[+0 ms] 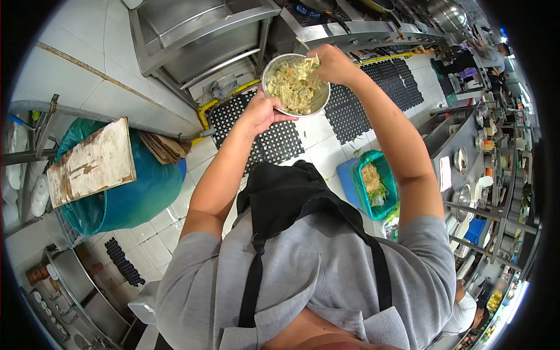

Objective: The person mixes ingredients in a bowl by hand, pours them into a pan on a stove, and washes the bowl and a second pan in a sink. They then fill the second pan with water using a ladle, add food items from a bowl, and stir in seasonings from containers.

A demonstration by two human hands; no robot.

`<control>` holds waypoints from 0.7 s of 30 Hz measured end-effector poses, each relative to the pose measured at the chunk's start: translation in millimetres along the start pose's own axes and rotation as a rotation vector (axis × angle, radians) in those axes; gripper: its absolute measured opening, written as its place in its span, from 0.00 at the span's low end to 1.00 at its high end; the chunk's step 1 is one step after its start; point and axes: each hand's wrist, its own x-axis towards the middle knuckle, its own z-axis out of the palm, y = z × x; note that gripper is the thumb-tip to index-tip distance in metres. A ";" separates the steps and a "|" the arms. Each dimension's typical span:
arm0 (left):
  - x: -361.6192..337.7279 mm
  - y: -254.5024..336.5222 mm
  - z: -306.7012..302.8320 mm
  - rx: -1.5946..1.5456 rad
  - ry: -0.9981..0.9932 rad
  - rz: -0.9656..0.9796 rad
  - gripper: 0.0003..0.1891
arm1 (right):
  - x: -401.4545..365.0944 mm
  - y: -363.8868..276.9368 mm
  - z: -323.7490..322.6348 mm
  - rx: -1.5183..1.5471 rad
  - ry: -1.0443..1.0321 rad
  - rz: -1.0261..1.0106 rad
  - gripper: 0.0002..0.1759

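A metal mixing bowl (324, 104) filled with a pale yellow-green chopped mixture (294, 90) is held out in front of me, tilted toward my view. My left hand (263, 112) grips the bowl's near left rim, thumb over the edge. Above its right side, my right hand (333, 65) is closed around a utensil whose thin handle (302, 44) pokes out beyond the fist. A clump of the mixture with an orange bit hangs beside that hand. The utensil's working end is hidden by the food, so its kind does not show.
A steel sink unit (198, 46) and stove (350, 38) stand ahead. Black perforated mats (271, 137) cover parts of the tiled floor. A large green-lined bin (134, 198) is at left, a blue bin (350, 181) at right. Other people (493, 58) are farther off at right.
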 end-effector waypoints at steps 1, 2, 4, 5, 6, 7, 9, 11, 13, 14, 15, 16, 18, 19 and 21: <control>0.1 0.0 -0.2 -0.011 0.004 0.006 0.36 | -0.4 -1.8 -2.9 0.001 -0.001 0.002 0.20; 0.4 0.3 -0.3 -0.022 0.008 0.012 0.35 | -0.6 -3.8 -6.4 0.031 -0.076 0.003 0.21; 0.0 0.9 0.4 -0.018 0.017 0.015 0.34 | -3.8 -10.9 -13.4 0.064 -0.152 0.007 0.23; 0.1 1.8 0.6 -0.012 0.026 0.021 0.34 | -7.0 -15.0 -16.5 0.117 -0.116 0.043 0.18; 0.4 1.9 0.6 -0.006 0.034 0.026 0.33 | -9.7 -17.2 -17.7 0.169 -0.080 0.080 0.13; 2.1 1.3 -1.0 -0.007 0.033 0.024 0.33 | -8.9 -6.9 -7.4 0.012 0.160 -0.150 0.13; 5.6 0.1 -6.6 -0.020 -0.018 0.008 0.32 | 1.1 -9.6 -21.9 -0.111 0.038 -0.146 0.18; 6.6 -0.1 -6.9 -0.036 -0.027 -0.001 0.33 | 3.7 -19.6 -28.9 -0.234 -0.083 -0.141 0.23; 9.1 0.9 -7.2 -0.050 -0.037 -0.008 0.33 | 4.0 -26.0 -28.5 -0.197 -0.080 -0.056 0.22; 10.5 1.2 -7.6 -0.071 -0.048 -0.010 0.36 | 6.0 -21.4 -27.2 -0.197 -0.081 -0.055 0.22; 9.4 3.5 -5.7 -0.092 -0.059 -0.009 0.40 | 9.4 -17.0 -25.8 -0.152 -0.063 -0.170 0.20; 7.8 4.8 -3.5 -0.092 -0.059 -0.007 0.40 | 12.3 -12.6 -23.7 -0.108 -0.044 -0.285 0.19; 3.9 6.5 2.7 -0.018 -0.016 0.051 0.33 | 13.9 -8.8 -19.0 -0.066 -0.020 -0.302 0.20; 4.2 6.2 3.0 -0.019 -0.016 0.051 0.33 | 13.8 -9.6 -17.6 -0.024 0.005 -0.318 0.21; 6.2 5.7 3.0 -0.053 -0.025 0.064 0.34 | 15.4 -14.1 -13.7 -0.001 -0.045 -0.202 0.24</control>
